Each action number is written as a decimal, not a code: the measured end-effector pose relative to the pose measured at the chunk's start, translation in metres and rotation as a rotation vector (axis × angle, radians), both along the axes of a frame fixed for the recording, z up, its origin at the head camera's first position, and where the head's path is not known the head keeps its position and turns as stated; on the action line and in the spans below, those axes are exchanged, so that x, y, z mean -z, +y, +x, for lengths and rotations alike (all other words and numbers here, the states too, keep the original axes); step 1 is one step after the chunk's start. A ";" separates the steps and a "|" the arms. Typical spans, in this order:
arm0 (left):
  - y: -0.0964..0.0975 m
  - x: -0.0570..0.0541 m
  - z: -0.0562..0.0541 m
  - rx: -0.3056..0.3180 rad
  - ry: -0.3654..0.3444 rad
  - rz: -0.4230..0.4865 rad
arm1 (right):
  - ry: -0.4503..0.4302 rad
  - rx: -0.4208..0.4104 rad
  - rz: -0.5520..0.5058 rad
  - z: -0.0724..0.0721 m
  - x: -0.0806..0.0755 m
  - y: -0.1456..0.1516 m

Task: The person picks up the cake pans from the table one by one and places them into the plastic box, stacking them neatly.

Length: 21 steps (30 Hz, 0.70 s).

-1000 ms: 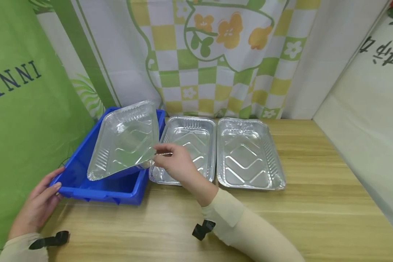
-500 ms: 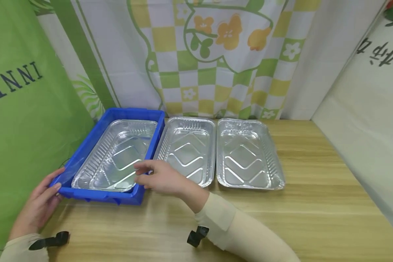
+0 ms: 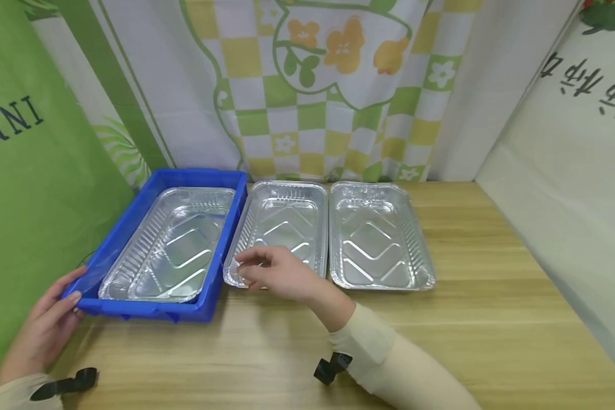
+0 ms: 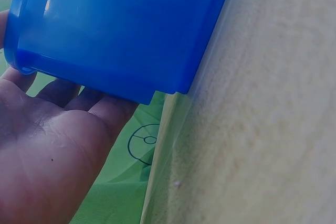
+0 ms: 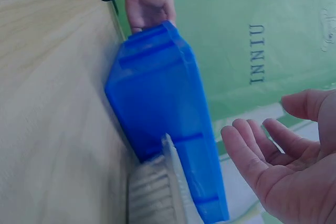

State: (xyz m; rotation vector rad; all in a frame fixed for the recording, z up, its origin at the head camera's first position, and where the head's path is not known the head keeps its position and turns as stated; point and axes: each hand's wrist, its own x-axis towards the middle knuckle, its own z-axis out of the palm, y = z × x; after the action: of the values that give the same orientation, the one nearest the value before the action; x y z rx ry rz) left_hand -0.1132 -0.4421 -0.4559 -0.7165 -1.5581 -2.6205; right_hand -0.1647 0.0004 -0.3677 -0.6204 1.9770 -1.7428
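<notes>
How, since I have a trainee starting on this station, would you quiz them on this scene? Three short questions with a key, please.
1. In the head view, where does the leftmost foil tray sit?

2. What does the left hand grip?
a) the curtain
b) the tray nearest the right-hand wall
c) the blue bin

3. True or false: the right hand is gripping a foil tray.

Key
1. Inside the blue bin.
2. c: it grips the bin at its near left corner.
3. False: the right hand holds nothing; in the head view it shows in front of the middle tray.
</notes>
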 end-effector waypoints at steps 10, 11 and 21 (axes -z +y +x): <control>0.001 0.000 0.001 0.007 -0.015 0.025 | 0.028 0.084 -0.058 -0.006 -0.016 0.049; 0.001 0.000 0.001 0.002 -0.021 0.025 | 0.035 0.100 -0.050 -0.007 -0.015 0.059; 0.001 -0.001 0.003 -0.043 -0.050 -0.023 | 0.098 0.382 0.013 -0.008 0.006 0.186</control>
State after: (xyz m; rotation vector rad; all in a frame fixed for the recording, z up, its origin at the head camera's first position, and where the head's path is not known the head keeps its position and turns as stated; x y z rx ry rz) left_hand -0.1097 -0.4409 -0.4549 -0.6158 -1.6004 -2.6143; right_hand -0.1730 0.1868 -0.3734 -0.3434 2.2913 -1.9441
